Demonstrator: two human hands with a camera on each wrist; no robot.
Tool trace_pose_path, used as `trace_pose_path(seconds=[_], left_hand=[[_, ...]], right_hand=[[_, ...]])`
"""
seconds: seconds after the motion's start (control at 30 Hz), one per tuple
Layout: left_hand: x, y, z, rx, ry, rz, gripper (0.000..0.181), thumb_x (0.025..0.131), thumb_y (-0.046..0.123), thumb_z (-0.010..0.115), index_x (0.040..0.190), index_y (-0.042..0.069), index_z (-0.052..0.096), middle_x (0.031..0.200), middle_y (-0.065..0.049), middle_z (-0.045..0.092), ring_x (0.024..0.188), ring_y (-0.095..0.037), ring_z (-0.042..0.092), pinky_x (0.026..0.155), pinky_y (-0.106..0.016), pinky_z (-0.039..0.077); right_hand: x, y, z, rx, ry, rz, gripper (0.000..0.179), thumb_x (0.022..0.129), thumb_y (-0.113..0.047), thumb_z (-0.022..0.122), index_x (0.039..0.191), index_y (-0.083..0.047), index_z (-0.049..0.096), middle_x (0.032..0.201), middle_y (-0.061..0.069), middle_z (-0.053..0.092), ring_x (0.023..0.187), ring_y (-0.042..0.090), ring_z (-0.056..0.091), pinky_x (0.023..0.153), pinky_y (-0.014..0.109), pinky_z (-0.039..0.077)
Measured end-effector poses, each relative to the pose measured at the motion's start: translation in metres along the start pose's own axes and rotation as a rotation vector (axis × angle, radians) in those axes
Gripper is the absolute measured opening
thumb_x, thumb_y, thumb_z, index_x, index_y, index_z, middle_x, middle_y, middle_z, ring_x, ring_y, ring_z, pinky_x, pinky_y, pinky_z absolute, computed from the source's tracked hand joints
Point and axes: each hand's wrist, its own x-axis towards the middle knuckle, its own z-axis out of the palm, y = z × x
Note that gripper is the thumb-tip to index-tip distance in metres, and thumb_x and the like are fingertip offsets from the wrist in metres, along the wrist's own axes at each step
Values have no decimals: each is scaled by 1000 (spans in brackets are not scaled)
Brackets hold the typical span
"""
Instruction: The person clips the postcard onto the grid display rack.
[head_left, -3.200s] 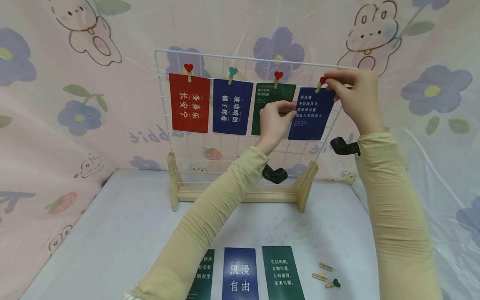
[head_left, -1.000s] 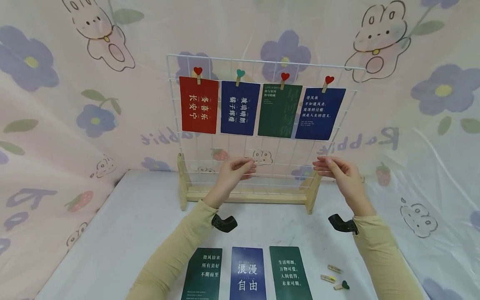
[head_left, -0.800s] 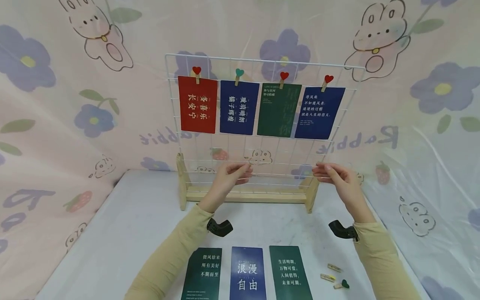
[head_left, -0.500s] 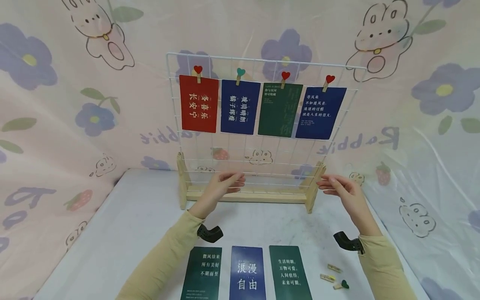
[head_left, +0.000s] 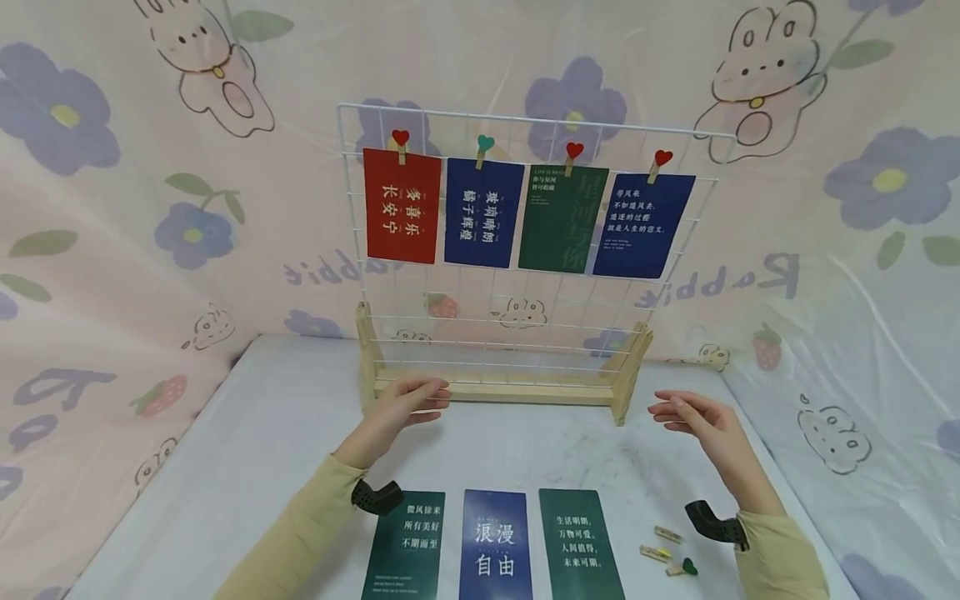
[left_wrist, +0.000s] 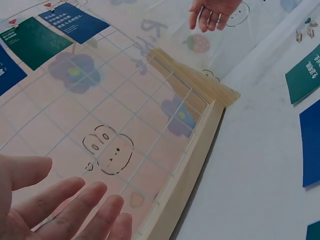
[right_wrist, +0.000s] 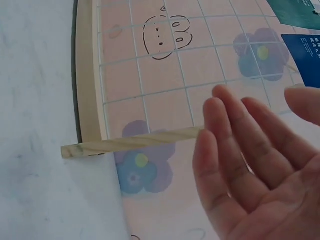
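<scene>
A white wire grid on a wooden stand bears a row of cards: a red card, a blue card, a green card and another blue card. Heart-topped clothespins, such as a red one and a teal one, pin them along one wire. My left hand hovers before the stand's left part with relaxed fingers and holds nothing. Right of the stand, my right hand is also bare, its fingers nearly straight in the right wrist view.
Nearer on the white table lie a green card, a blue card and a second green card. Small clothespins lie to their right, one with a dark green heart. A printed cloth hangs behind.
Earlier my right hand pinched the rightmost red-heart clothespin while my left hand was at the cards. Both hands have since let go, dropped toward the table and moved apart; the cards hang still.
</scene>
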Motion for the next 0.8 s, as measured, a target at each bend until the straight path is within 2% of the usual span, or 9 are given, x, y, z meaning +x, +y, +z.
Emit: trace_pose_path(seconds=[0.33,0.4,0.57,0.8], left_hand=[[-17,-18,-24,14,-13,-77,43,97,32,57,127,0,57,119,-15,62,115,-36,55,94,-40,48],[-20,-21,-28,16,-17,-89,46,97,32,58,129,-1,56,123,-18,60,116,-36,55,95,-41,48],[-28,-24,-35,25,3,-142,49,96,29,59,130,-6,52,127,-24,56,113,-33,58,94,-39,49],[-39,-29,-43,32,-3,-202,52,96,27,60,132,-9,48,125,-23,57,112,-32,58,94,-41,48]], right_hand=[[-22,11,3,-27,-84,91,41,103,-27,46,128,4,54,109,18,67,95,18,66,79,23,53],[-26,13,3,-31,-91,118,42,102,-28,47,128,4,54,110,19,66,96,19,66,79,25,53],[-33,19,3,-39,-121,179,44,102,-31,48,130,3,52,112,18,66,97,17,65,80,26,53],[-42,24,5,4,-176,240,46,102,-30,48,132,6,49,115,20,64,100,21,64,82,29,53]])
